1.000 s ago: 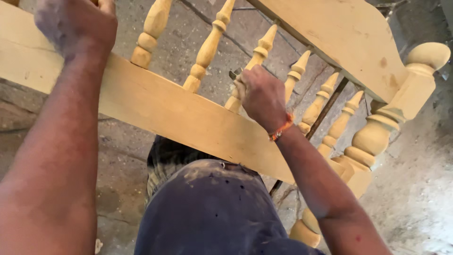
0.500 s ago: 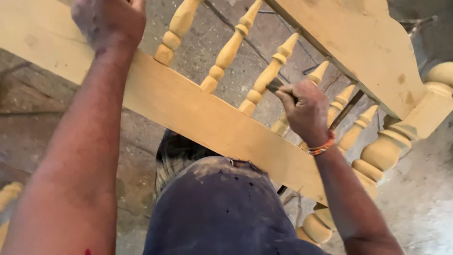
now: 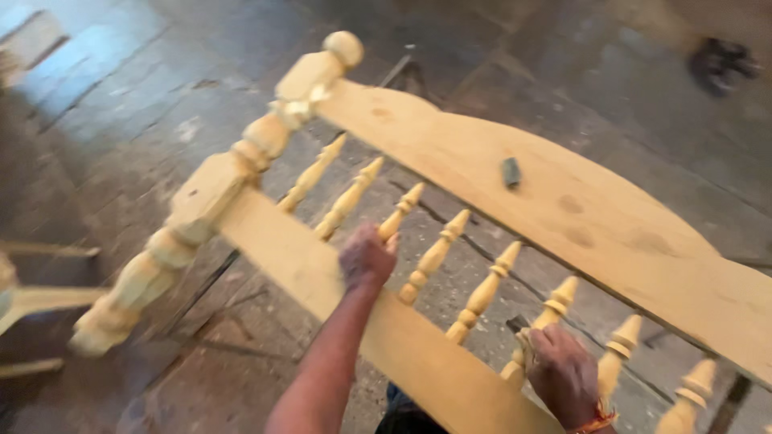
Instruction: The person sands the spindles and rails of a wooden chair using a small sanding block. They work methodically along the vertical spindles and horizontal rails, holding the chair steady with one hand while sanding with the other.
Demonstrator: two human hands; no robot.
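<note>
An unfinished pale wooden headboard frame lies tilted over the floor. It has a wide top board, a lower rail, a row of turned spindles between them and a turned end post at the left. My left hand is closed over the upper edge of the lower rail, beside a spindle. My right hand, with an orange band at the wrist, is closed around a small dark pad pressed against a spindle further right. A small dark block rests on the top board.
The floor is grey dusty concrete. Pale wooden parts lie at the left edge. A thin dark rod runs under the frame near the post. A blurred dark object sits at the top right.
The view has swung left and pulled back, so the left end post now shows. My left hand stays on the lower rail. My right hand sits lower right against a spindle.
</note>
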